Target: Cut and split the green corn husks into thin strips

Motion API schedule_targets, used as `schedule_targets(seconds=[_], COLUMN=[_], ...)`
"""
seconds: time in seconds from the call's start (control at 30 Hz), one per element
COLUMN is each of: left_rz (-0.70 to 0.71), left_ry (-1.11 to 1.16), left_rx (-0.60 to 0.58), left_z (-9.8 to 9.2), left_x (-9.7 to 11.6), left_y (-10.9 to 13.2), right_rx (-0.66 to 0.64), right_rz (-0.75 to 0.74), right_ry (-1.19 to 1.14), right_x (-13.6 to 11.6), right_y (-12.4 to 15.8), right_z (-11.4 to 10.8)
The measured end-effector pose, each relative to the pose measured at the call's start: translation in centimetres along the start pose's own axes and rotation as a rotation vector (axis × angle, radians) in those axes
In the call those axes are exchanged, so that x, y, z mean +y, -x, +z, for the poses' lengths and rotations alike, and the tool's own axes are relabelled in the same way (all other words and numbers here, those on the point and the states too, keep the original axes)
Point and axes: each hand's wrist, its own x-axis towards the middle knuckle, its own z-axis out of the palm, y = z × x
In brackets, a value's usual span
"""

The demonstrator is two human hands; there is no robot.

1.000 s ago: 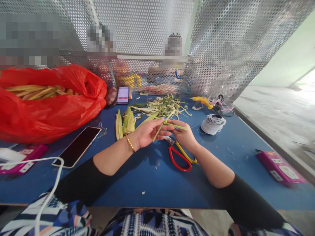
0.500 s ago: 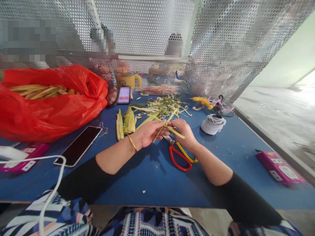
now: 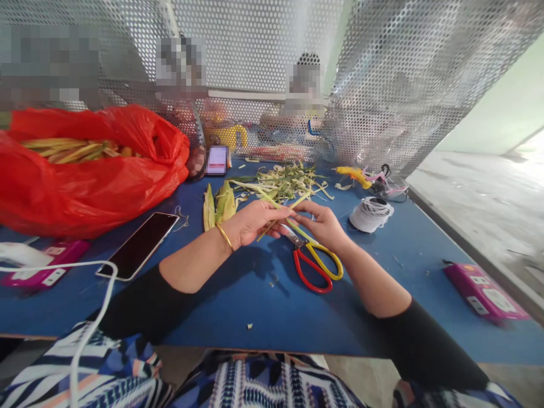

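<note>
Thin green husk strips [image 3: 304, 198] cross one another between my two hands. My left hand [image 3: 257, 222], with a gold bangle at the wrist, pinches them at the crossing between thumb and fingers. From the other side my right hand [image 3: 321, 222] has its fingertips closed on the same strips. Right below my hands lie scissors [image 3: 315, 271] with one red and one yellow handle, their blades partly hidden. Whole pale-green husks [image 3: 225, 201] rest just beyond my left wrist. Behind my hands spreads a heap of shredded husk [image 3: 287, 180].
On the left stand a red plastic bag [image 3: 140, 192] of husks, a dark phone [image 3: 138, 246] and a purple box [image 3: 63, 266]. At right are a white thread spool [image 3: 370, 215], a yellow glue gun [image 3: 355, 175] and another purple box [image 3: 484, 292]. A perforated metal screen [image 3: 250, 45] closes the back.
The crossed strips have turned slightly in my fingers, and my right hand's fingers have shifted at the crossing. The view has tilted a little; the things on the table stay put.
</note>
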Motion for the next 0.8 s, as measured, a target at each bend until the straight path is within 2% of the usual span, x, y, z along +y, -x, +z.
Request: schedule_targets(seconds=[0.1,0.17,0.37,0.53,0.7,0.8], left_rz=[-0.047,-0.062,-0.032,-0.054,-0.092,-0.083], left_ry=[-0.002,-0.021,-0.078,-0.041,0.022,0.026], left_rx=[-0.031,-0.046,-0.031,-0.007,-0.024,-0.031], left_z=[-0.1,0.1,0.7,0.6,0.6,0.6], left_x=[0.1,-0.2,-1.2,-1.3,-1.4,-1.4], left_y=[0.0,-0.1,-0.2,-0.4,-0.6,-0.6], right_rx=[0.006,0.068,0.269,0.299,0.58,0.689], right_rz=[0.157,0.216,0.261,0.273,0.119,0.151], right_ry=[-0.314,-0.386,-0.317,-0.15,0.057,0.028], right_x=[-0.7,-0.9,-0.6,-0.2,0.2,0.5], right_y=[-0.1,0.0,0.2,0.1,-0.2,-0.2], right_z=[-0.3,-0.1,1.3,1.1,0.4,0.3])
